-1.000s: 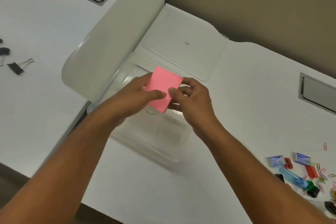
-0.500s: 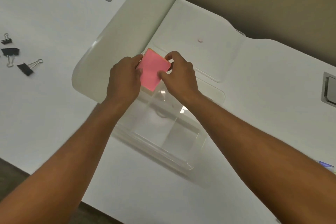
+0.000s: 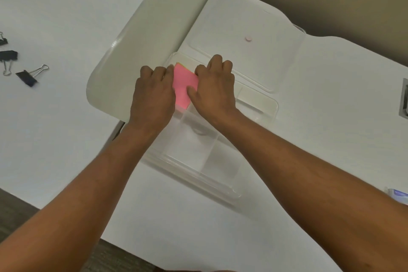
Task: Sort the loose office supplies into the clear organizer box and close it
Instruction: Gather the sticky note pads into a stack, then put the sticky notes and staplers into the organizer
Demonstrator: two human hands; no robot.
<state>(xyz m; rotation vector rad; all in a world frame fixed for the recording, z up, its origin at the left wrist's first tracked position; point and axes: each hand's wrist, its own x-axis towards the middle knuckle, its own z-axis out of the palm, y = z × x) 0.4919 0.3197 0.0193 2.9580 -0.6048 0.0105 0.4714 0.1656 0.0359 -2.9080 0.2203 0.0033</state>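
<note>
I have both hands on the pink sticky-note pad: my left hand grips its left edge with curled fingers, my right hand pinches the right edge, thumb lying on the pink face. The pad sits tilted in the far-left compartment of the clear organizer box, which rests on the table with its lid lying open behind. To do this well, I'd level the pad so its corners clear the dividers, press it flat to the floor, then let go with both hands together so it does not spring up. My count: one pad, one box, three black binder clips well apart at far left, and one bluish item cut off at the right edge.
</note>
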